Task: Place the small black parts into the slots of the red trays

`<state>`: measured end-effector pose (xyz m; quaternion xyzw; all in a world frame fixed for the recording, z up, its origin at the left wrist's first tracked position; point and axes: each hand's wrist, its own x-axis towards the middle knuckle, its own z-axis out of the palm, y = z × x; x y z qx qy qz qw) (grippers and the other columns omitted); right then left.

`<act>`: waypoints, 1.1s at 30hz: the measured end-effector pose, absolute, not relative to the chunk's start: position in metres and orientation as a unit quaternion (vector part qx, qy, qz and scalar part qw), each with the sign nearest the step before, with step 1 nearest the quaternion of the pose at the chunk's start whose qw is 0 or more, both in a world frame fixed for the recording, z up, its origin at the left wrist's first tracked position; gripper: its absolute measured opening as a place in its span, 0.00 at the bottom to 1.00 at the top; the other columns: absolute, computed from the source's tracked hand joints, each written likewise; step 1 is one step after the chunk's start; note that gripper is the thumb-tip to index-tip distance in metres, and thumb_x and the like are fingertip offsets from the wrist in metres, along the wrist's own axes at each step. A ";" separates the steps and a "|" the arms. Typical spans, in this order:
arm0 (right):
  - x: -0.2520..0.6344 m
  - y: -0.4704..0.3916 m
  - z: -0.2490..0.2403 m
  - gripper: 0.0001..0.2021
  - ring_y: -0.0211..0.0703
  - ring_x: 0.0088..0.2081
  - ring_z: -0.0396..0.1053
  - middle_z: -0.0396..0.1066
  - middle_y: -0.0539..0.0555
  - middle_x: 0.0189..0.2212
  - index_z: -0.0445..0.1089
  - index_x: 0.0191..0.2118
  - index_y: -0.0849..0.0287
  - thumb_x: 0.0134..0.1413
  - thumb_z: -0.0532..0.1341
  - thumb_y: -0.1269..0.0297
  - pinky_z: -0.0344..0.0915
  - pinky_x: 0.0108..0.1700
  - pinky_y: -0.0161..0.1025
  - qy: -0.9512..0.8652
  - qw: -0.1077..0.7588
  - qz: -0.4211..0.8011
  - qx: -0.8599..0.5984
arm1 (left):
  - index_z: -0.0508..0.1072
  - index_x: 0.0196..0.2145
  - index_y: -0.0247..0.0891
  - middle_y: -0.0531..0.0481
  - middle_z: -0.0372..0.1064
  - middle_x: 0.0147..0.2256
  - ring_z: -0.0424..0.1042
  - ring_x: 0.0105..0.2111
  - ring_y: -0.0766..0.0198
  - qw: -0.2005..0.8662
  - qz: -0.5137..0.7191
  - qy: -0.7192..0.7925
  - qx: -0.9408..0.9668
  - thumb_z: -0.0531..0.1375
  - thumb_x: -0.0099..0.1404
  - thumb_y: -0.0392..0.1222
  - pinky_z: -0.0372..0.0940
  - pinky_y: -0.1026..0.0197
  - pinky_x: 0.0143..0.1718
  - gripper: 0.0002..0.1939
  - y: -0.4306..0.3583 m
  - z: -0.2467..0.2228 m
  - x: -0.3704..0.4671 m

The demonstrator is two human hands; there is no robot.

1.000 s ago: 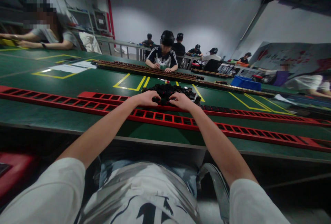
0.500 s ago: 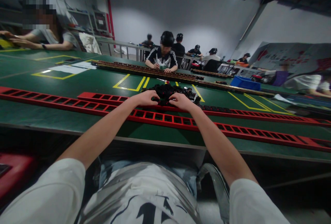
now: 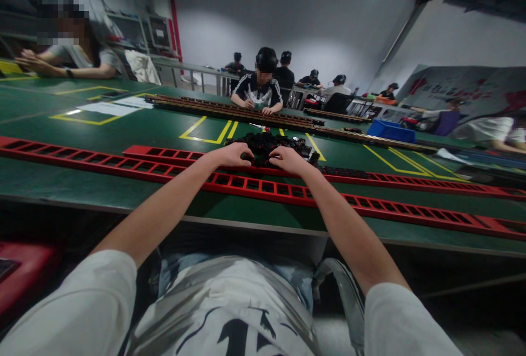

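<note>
A heap of small black parts (image 3: pixel 267 142) lies mid-table, partly on the far red ladder-like frame (image 3: pixel 394 182). At its near left side is my left hand (image 3: pixel 235 155), fingers curled inward with the thumb below. My right hand (image 3: pixel 287 160) faces it from the right, its thumb and fingers bent together at the heap. Whatever sits in either set of fingertips is too small and dark to make out. Black pieces (image 3: pixel 345 172) line part of the far frame to the right of my right hand. The nearer red frame (image 3: pixel 263 186) passes beneath my forearms.
Long brown-and-black strips (image 3: pixel 230 112) lie across the table beyond the heap. White papers (image 3: pixel 110 107) are at the left, a blue bin (image 3: pixel 390 131) at the right. A co-worker (image 3: pixel 258 90) sits opposite, another person (image 3: pixel 82 52) at the left. Yellow tape marks the green tabletop (image 3: pixel 156 126).
Both my hands stay at the heap with hardly any visible shift. The person at the left has raised their hands and brought them together.
</note>
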<state>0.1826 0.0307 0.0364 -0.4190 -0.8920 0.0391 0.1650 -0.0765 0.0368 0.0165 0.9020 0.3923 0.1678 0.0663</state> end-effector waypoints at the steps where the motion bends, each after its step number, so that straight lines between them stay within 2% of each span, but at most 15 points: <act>1: 0.182 0.031 0.036 0.12 0.45 0.46 0.74 0.77 0.61 0.47 0.78 0.49 0.64 0.63 0.63 0.65 0.68 0.53 0.39 -0.892 0.166 0.038 -0.419 | 0.80 0.46 0.39 0.44 0.74 0.43 0.72 0.45 0.55 0.069 0.169 0.395 0.900 0.62 0.59 0.49 0.64 0.57 0.52 0.20 0.037 0.016 -0.077; 9: 0.181 0.028 0.037 0.13 0.46 0.46 0.73 0.76 0.61 0.46 0.78 0.49 0.63 0.62 0.63 0.65 0.68 0.53 0.40 -0.898 0.159 0.026 -0.409 | 0.80 0.47 0.38 0.43 0.73 0.45 0.72 0.47 0.55 0.070 0.157 0.392 0.904 0.62 0.60 0.51 0.63 0.57 0.52 0.21 0.037 0.018 -0.078; 13: 0.179 0.027 0.037 0.14 0.48 0.49 0.72 0.74 0.62 0.48 0.77 0.49 0.64 0.62 0.64 0.62 0.66 0.56 0.42 -0.922 0.142 0.010 -0.359 | 0.79 0.47 0.38 0.42 0.74 0.47 0.71 0.47 0.52 0.063 0.125 0.424 0.895 0.65 0.55 0.58 0.64 0.57 0.50 0.27 0.036 0.020 -0.084; 18: 0.179 0.025 0.037 0.21 0.50 0.53 0.71 0.74 0.61 0.51 0.74 0.55 0.61 0.58 0.67 0.61 0.65 0.58 0.45 -0.930 0.108 0.038 -0.348 | 0.76 0.46 0.40 0.45 0.76 0.45 0.73 0.39 0.56 0.126 0.021 0.479 0.868 0.68 0.49 0.58 0.65 0.60 0.40 0.29 0.037 0.024 -0.104; 21: 0.182 0.024 0.038 0.22 0.51 0.53 0.72 0.74 0.62 0.53 0.73 0.56 0.62 0.57 0.67 0.62 0.66 0.57 0.45 -0.926 0.109 0.055 -0.358 | 0.75 0.43 0.40 0.46 0.77 0.42 0.72 0.35 0.58 0.128 -0.008 0.498 0.857 0.68 0.48 0.61 0.64 0.61 0.38 0.29 0.038 0.028 -0.114; 25: 0.185 0.026 0.035 0.24 0.49 0.54 0.71 0.73 0.61 0.55 0.71 0.58 0.61 0.57 0.67 0.60 0.66 0.58 0.42 -0.924 0.107 0.068 -0.360 | 0.74 0.40 0.39 0.44 0.75 0.43 0.72 0.39 0.55 0.105 -0.022 0.511 0.853 0.68 0.47 0.61 0.64 0.59 0.40 0.28 0.034 0.033 -0.111; 28: 0.185 0.027 0.034 0.28 0.50 0.54 0.71 0.72 0.61 0.56 0.68 0.61 0.61 0.55 0.69 0.59 0.66 0.58 0.43 -0.921 0.067 0.070 -0.378 | 0.75 0.42 0.39 0.43 0.74 0.45 0.72 0.42 0.52 0.098 -0.047 0.514 0.851 0.66 0.49 0.60 0.64 0.58 0.42 0.28 0.031 0.035 -0.106; 33: 0.183 0.030 0.036 0.27 0.52 0.53 0.72 0.73 0.62 0.54 0.71 0.58 0.62 0.53 0.70 0.57 0.67 0.55 0.41 -0.911 0.028 0.055 -0.408 | 0.74 0.45 0.39 0.43 0.74 0.45 0.71 0.44 0.52 0.102 -0.061 0.513 0.850 0.63 0.53 0.61 0.63 0.59 0.43 0.28 0.033 0.032 -0.103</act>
